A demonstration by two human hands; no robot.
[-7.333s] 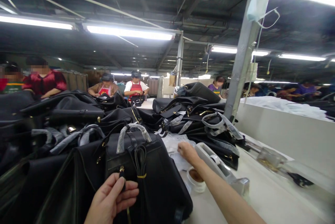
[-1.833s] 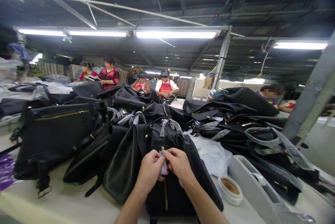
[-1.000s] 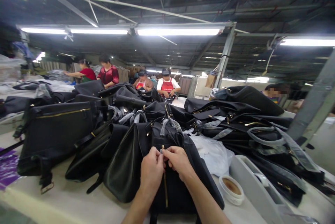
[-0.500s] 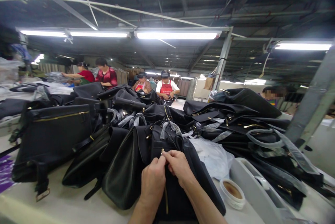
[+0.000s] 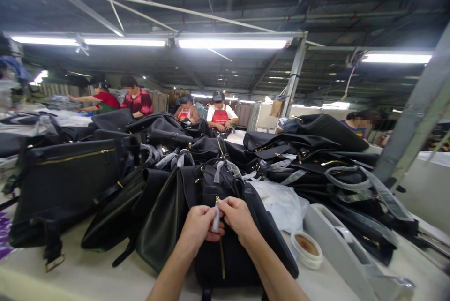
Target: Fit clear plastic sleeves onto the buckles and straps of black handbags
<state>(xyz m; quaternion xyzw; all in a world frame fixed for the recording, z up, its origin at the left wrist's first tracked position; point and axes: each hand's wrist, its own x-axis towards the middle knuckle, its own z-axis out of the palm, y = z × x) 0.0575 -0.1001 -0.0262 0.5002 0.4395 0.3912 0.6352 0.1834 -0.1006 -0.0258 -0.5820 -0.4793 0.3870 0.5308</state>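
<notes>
A black backpack (image 5: 246,259) lies on the table in front of me, its gold zipper (image 5: 222,261) running down the panel facing me. My left hand (image 5: 200,228) is closed around a pale, wrapped zipper pull (image 5: 216,219) that hangs from the zipper's upper end. At the top of this pull, just under the gold metal piece (image 5: 217,198), the thumb and finger of my right hand (image 5: 237,216) are pinched together. The backpack's plastic-wrapped handle (image 5: 228,167) curves above both hands. Against its left side leans another black bag (image 5: 161,226).
Several black bags (image 5: 70,179) are heaped left, behind and right (image 5: 316,137). To the right are a crumpled plastic bag (image 5: 281,205), an open tub of brown paste (image 5: 306,247) and a grey bin (image 5: 337,249). A metal post (image 5: 411,127) rises farther right. People (image 5: 221,113) work across the table.
My left hand has moved slightly down and left, and the pale zipper pull now shows between its fingers. The right hand stays near the zipper top. The view has shifted a little.
</notes>
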